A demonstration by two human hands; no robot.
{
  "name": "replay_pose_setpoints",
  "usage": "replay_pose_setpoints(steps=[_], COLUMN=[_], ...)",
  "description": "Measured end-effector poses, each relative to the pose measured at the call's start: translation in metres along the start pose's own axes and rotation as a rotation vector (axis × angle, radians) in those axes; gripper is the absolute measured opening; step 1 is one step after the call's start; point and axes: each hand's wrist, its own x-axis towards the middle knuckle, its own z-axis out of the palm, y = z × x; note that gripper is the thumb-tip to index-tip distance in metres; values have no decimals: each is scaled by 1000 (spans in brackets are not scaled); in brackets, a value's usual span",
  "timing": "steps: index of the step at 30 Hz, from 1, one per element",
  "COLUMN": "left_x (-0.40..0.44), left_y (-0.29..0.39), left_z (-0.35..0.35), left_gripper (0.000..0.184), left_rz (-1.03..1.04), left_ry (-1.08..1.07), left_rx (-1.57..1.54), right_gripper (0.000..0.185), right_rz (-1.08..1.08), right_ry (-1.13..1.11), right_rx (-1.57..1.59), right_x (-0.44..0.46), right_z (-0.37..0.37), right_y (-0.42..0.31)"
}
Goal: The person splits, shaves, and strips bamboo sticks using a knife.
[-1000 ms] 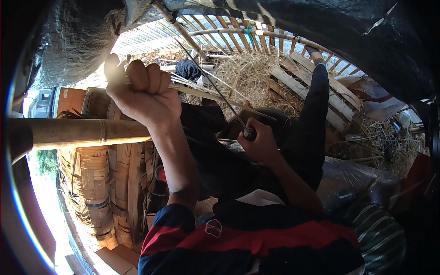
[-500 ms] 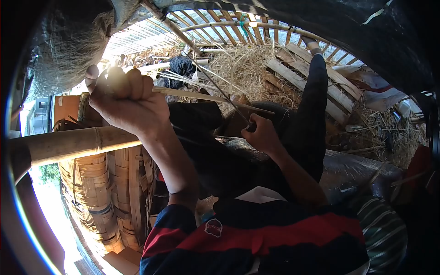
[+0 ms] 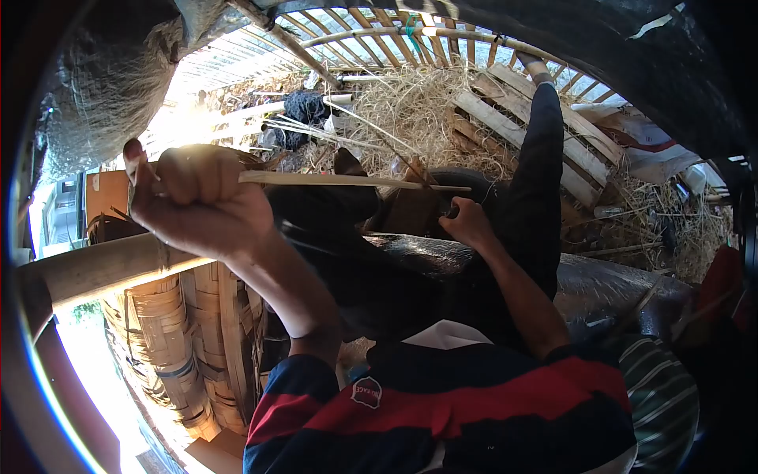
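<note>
At the left, my left hand (image 3: 201, 197) is raised and closed round one end of a pale flat strip (image 3: 332, 181). From that fist the strip runs right, its far end near my right hand (image 3: 470, 223). My right hand is closed on the dark handle of a long thin blade (image 3: 407, 162), which slants up and left and is partly blurred. The blade crosses the strip near its far end; whether they touch is hard to tell.
A thick bamboo pole (image 3: 118, 268) juts in from the left above woven bamboo baskets (image 3: 162, 340). Shavings (image 3: 410, 110) and wooden slats (image 3: 505, 118) lie beyond the legs, before a slatted bamboo fence (image 3: 387, 39). Dark sheeting (image 3: 632, 71) hangs overhead.
My left hand has moved left and down, drawing the strip to nearly level. My right hand has shifted slightly right, and the blade now crosses the strip nearer its far end.
</note>
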Motion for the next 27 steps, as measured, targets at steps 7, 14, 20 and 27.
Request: replay_pose_setpoints(steps=[7,14,20,27], left_x=[-19,-46,-36,-48], left_y=[-31,-61,-63,-69], left_z=[-2,-29,-23,-18], left_gripper=[49,49,49,53], left_rz=[38,-65,-72,-22], left_ry=[110,198,-10,-127], left_rx=[18,171,62,-53], right_gripper=[47,40,25,24], right_rz=[54,-46,-350,-450], right_ry=[23,65,16,-48], right_rx=[108,149,324,491], right_x=[24,-6,-64,-71], right_z=[5,-8,-27,-35], right_y=[18,-15,-106,-135])
